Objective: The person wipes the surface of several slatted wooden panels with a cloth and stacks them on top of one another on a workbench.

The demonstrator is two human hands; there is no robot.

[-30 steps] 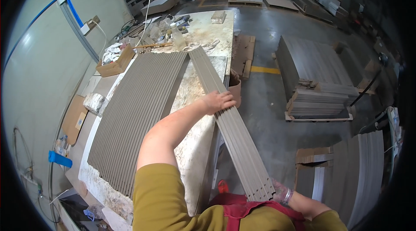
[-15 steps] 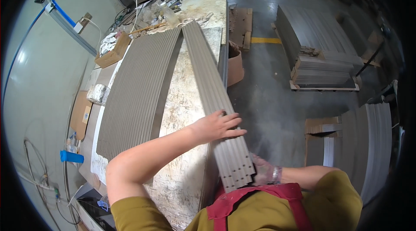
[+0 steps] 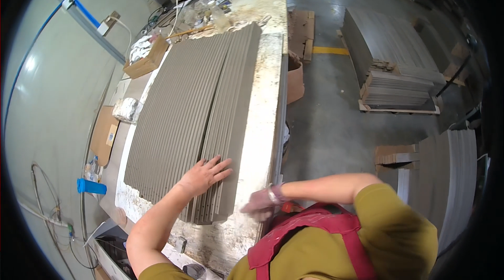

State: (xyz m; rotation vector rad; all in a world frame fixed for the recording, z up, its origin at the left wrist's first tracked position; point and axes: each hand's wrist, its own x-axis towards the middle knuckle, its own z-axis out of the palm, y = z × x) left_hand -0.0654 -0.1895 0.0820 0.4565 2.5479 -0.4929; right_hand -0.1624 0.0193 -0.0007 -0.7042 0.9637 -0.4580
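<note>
A bundle of long grey-brown slats [image 3: 226, 122] lies on the worktable, beside a wide row of similar slats [image 3: 173, 107], with a narrow dark gap between them. Small dark holes show at the near ends. My bare left hand [image 3: 206, 175] rests on the near part of the bundle, fingers spread. Over the table's right edge is my right hand [image 3: 261, 204], in a pinkish work glove, apart from the slats. Motion smears its fingers, and nothing shows in it.
The stained white worktable [image 3: 268, 96] runs away from me. A cardboard box with white cloths [image 3: 147, 59], a tape roll [image 3: 127, 109] and a blue object [image 3: 91, 186] lie to the left. Stacked grey panels [image 3: 399, 54] stand on a floor pallet at right.
The slat bundle has moved left from the table's right edge and now lies alongside the row. My left hand went with it. My right hand has come off the bundle's near end.
</note>
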